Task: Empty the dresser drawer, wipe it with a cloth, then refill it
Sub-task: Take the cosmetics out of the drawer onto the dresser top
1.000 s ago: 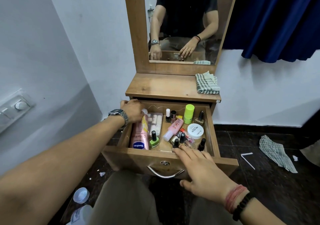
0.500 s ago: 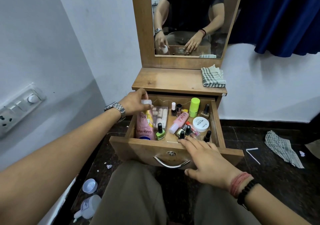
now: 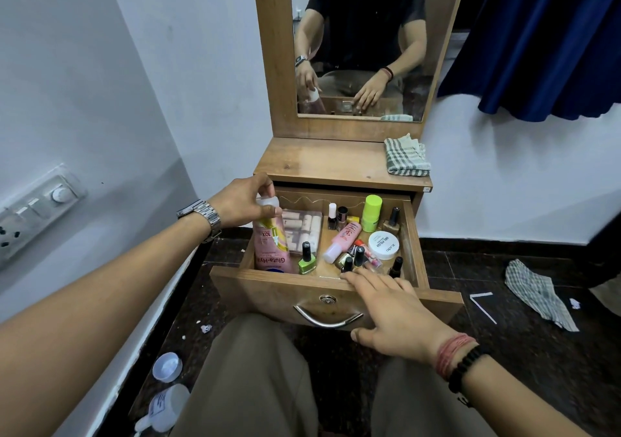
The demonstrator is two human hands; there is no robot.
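The wooden dresser drawer (image 3: 268, 288) stands pulled out and holds several cosmetics. My left hand (image 3: 243, 201) grips the white cap of a pink lotion bottle (image 3: 270, 245) and tilts it up at the drawer's left side. My right hand (image 3: 389, 312) rests with straight fingers on the drawer's front edge, right of the metal handle (image 3: 327, 319). Inside lie a green nail polish (image 3: 306, 262), a lime-green tube (image 3: 371, 213), a white round jar (image 3: 384, 245), a small pink bottle (image 3: 342, 241) and a clear box of rolls (image 3: 302, 231). A checked cloth (image 3: 406, 157) lies folded on the dresser top.
A mirror (image 3: 363, 43) rises behind the dresser top (image 3: 319, 161). Another checked cloth (image 3: 537, 292) and a white bent strip (image 3: 482, 305) lie on the dark floor at the right. A white lid (image 3: 167, 366) and a bottle (image 3: 161, 406) lie on the floor at the left. A switch panel (image 3: 33, 208) sits on the left wall.
My left hand moved from the drawer's left edge onto the pink bottle's cap and has lifted its top end up. My right hand stayed on the front edge.
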